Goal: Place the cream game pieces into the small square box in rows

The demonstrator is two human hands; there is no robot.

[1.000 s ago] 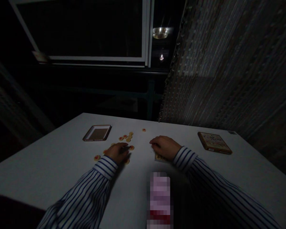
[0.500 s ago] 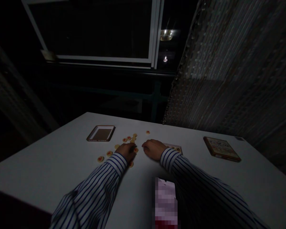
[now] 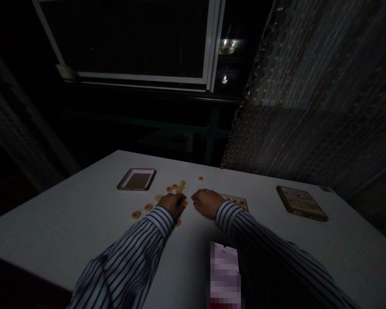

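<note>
Two hands in striped sleeves (image 3: 128, 259) are facing each other, slightly apart, over a white counter (image 3: 83, 227) in dim light. The left hand (image 3: 173, 203) is bending low among scattered xiangqi pieces (image 3: 136, 215), its fingers curling by a red-marked disc (image 3: 184, 203); whether it is gripping that disc cannot be told. The right hand (image 3: 208, 203) is turning its back upward, fingers bent and close together, hiding anything it may be holding. Other pieces are lying beyond and to the left of the left hand, a lone disc (image 3: 200, 179) sitting farther back. A tray (image 3: 246, 205) of pieces is showing partly behind the right wrist. A shallow open box (image 3: 138, 181) is resting at left, a printed box (image 3: 302, 202) at right, and a phone (image 3: 224, 270) in front.
</note>
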